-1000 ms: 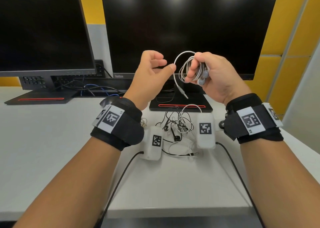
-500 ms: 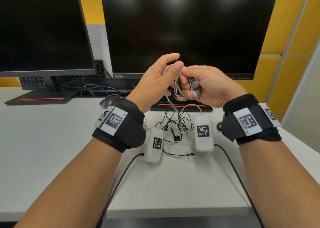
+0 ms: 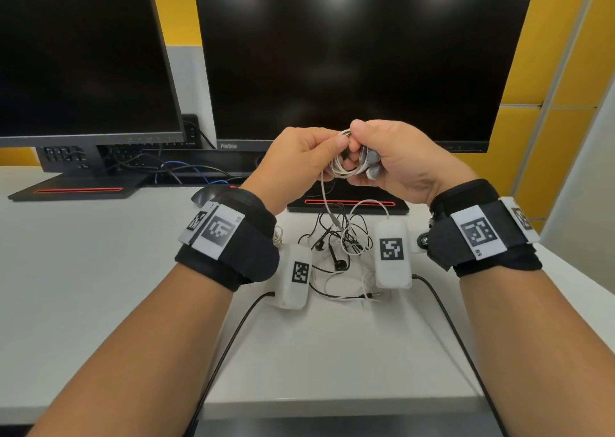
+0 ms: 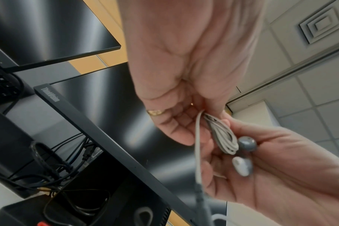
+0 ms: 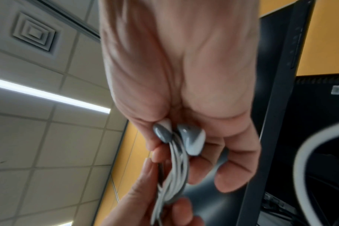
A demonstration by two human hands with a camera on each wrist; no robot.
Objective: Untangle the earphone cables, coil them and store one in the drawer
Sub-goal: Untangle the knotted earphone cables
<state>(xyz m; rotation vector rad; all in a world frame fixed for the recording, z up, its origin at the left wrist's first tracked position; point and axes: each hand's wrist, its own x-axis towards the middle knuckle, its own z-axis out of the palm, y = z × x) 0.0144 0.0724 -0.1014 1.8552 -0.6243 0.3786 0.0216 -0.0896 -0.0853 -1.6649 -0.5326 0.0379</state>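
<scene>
Finishing the coil of the white earphone cable [image 3: 342,167], held up between both hands.

My right hand [image 3: 399,167] grips the wound loops with the two earbuds [image 4: 245,143] tucked against its palm; my left hand [image 3: 299,164] pinches the top of the coil. A loose tail with the plug [image 3: 334,218] hangs below my left thumb. I'd keep the right grip firm and wrap that tail snugly, well above the tangled earphones [image 3: 336,247] on the bench [image 3: 100,270].
</scene>
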